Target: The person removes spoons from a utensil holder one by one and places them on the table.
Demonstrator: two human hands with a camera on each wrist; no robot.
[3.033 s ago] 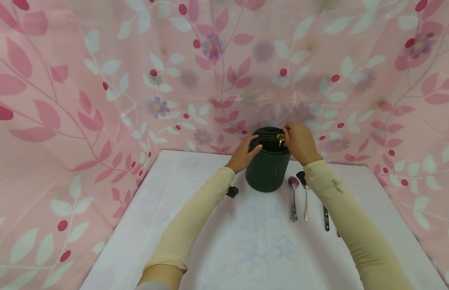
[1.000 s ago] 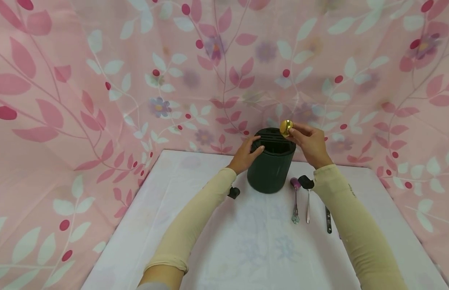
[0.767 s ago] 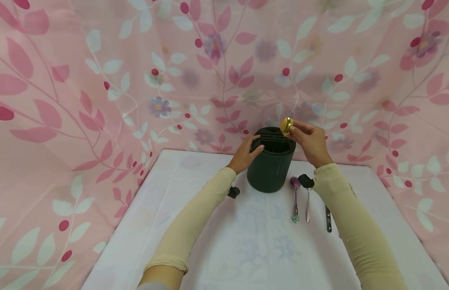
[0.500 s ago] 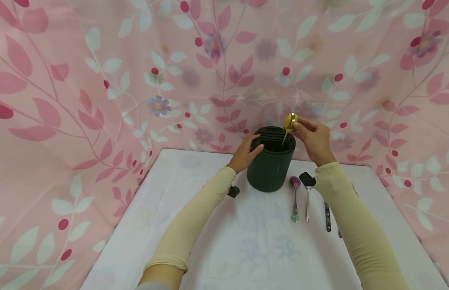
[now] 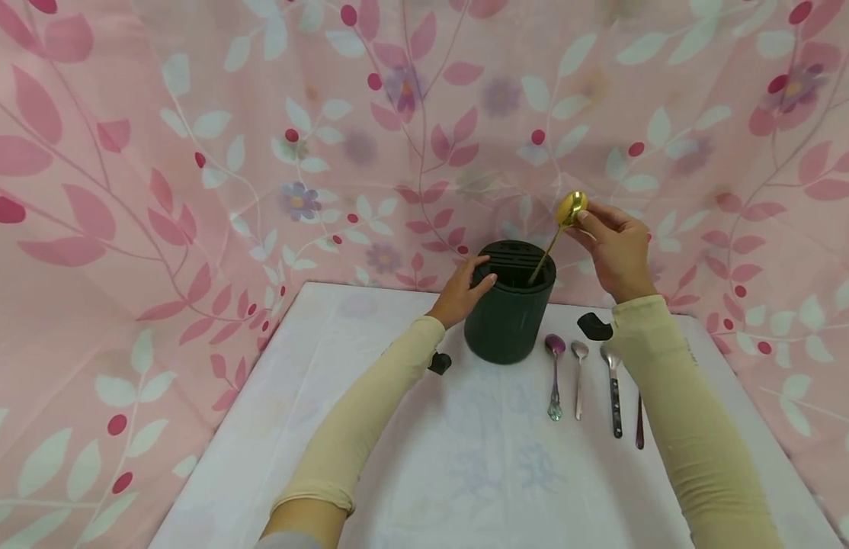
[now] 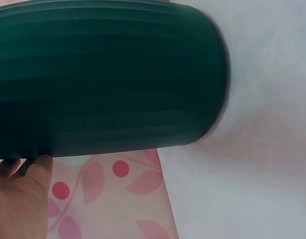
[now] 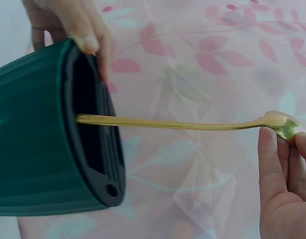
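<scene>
A dark green utensil holder (image 5: 503,328) stands upright at the back of the table, with a slotted section and a wider opening on top. My left hand (image 5: 459,293) holds its rim from the left, thumb and fingers bent over the edge. Up and to the right of it, my right hand (image 5: 616,248) pinches a gold spoon (image 5: 571,210) by its bowl. The spoon slants down to the left, its handle end just within the opening; the right wrist view shows nearly the whole handle (image 7: 182,124) outside.
To the right lie a purple spoon (image 5: 555,374), a small silver spoon (image 5: 579,381), a black-handled spoon (image 5: 613,389) and a dark red handle (image 5: 639,423) partly under the sleeve. The black wrist-camera pieces (image 5: 594,326) sit at both wrists. A floral cloth (image 5: 370,152) hangs behind the table.
My right hand has risen and moved right from the rim, drawing the gold spoon up out of the holder until most of its handle shows. The left hand has stayed on the rim.
</scene>
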